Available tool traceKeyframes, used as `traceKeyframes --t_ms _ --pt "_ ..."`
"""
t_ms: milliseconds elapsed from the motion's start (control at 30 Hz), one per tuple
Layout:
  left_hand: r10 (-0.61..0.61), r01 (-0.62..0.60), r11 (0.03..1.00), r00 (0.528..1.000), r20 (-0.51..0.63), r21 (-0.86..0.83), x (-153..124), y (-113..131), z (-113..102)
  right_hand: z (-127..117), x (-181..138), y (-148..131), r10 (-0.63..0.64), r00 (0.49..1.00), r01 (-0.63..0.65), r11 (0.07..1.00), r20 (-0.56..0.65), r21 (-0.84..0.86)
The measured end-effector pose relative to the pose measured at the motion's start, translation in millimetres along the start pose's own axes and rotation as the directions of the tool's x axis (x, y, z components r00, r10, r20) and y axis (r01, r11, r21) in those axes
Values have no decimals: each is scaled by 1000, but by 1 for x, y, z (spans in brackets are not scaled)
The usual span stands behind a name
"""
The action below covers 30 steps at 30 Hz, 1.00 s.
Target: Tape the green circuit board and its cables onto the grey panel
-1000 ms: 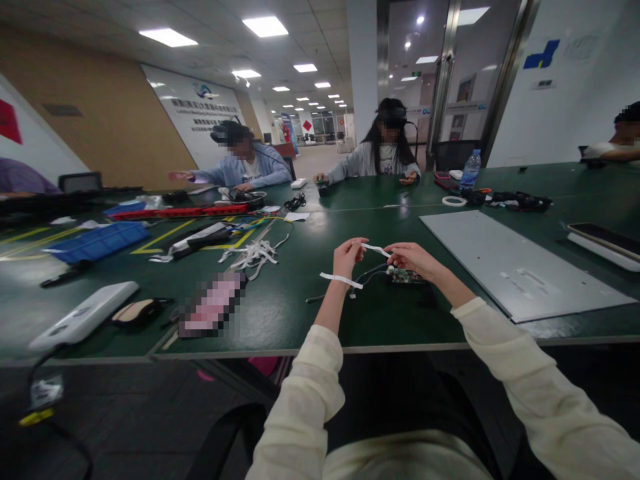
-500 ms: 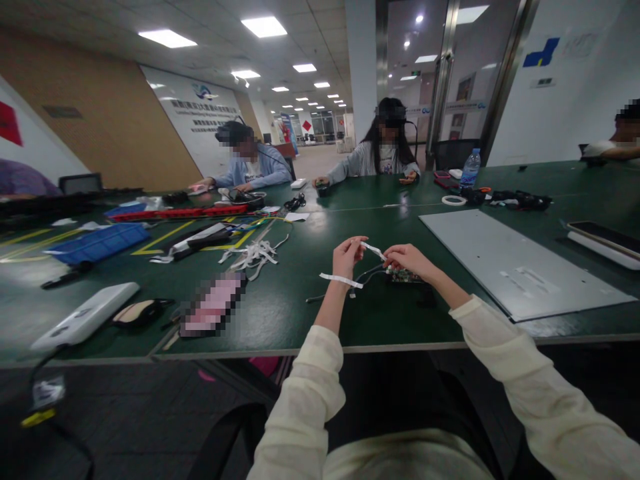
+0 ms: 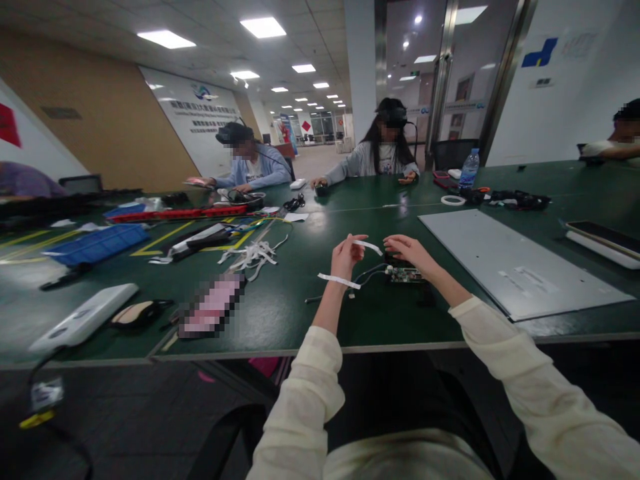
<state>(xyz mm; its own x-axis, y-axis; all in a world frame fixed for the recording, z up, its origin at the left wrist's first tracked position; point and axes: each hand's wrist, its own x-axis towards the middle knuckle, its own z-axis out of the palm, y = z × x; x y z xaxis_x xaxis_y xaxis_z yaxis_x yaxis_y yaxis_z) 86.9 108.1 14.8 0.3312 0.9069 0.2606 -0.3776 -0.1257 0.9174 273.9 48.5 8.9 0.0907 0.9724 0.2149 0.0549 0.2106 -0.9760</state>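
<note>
My left hand (image 3: pixel 346 257) is closed, pinching one end of a short white strip (image 3: pixel 369 247) that curves out to the right. Another white strip (image 3: pixel 339 281) lies across my left wrist. Just right of the held strip's free end, my right hand (image 3: pixel 406 252) hovers with its fingers apart and nothing visible in them. Under the right hand a green circuit board (image 3: pixel 406 274) rests on the table, partly hidden by that hand and forearm. Grey wires (image 3: pixel 367 273) with small white plugs run from it to the left, passing behind my left wrist.
Left of my hands lie a heap of white strips (image 3: pixel 255 255), a pink phone-like object (image 3: pixel 213 307), a mouse (image 3: pixel 137 313) and a white power strip (image 3: pixel 85 317). A grey panel (image 3: pixel 500 257) covers the right side. Two co-workers sit across the green table (image 3: pixel 300 327).
My right hand has let go of the white strip and its fingers have spread. The strip now hangs from my left hand alone, with its right end free.
</note>
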Motion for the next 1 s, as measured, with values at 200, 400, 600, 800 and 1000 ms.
traceKeyframes --t_ms 200,400,600,800,1000 --pt "-140 161 984 966 217 -81 -5 9 8 7 -5 -5 60 979 -89 985 196 146" --pt "-153 160 987 965 213 -16 -4 7 5 6 -6 -4 5 984 -23 995 180 97" --pt "-177 175 984 983 50 33 1 1 1 6 -6 -8 -102 989 97 994 103 49" --pt "-145 123 980 980 138 154 -7 -2 8 7 -2 -1 -116 985 117 993 129 -7" --pt "-50 30 956 997 63 292 -6 -6 5 7 -5 0 -112 971 127 990 212 -61"
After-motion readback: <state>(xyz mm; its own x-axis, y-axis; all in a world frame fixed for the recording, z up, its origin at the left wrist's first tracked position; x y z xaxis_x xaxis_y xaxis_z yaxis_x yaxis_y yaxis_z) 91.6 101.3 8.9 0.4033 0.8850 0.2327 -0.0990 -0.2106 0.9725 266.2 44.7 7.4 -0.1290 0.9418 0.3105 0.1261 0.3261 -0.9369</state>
